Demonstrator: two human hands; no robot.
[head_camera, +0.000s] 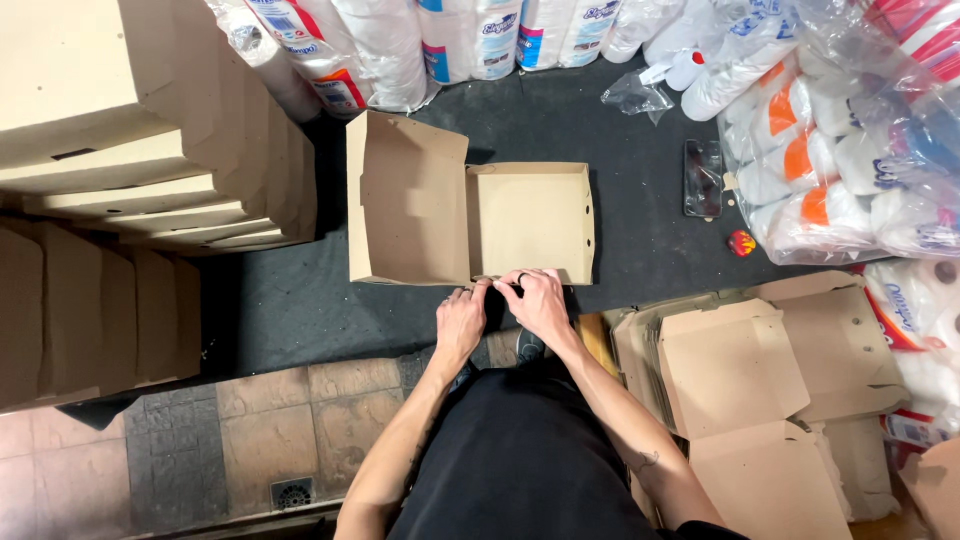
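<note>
Head view: at nine o'clock a stack of folded cardboard boxes rises, and at centre an open brown cardboard box lies on the dark floor mat, lid flap leftward. The left hand and right hand, fingers together, pinch the box's near wall at six o'clock. Flat box blanks lie at four o'clock.

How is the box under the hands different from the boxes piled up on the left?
The open box has its lid up, so its inside shows; the piled boxes are closed. The open box sits alone on the dark mat, touched by both hands; the piled ones are stacked, untouched. Both are plain brown cardboard.
</note>
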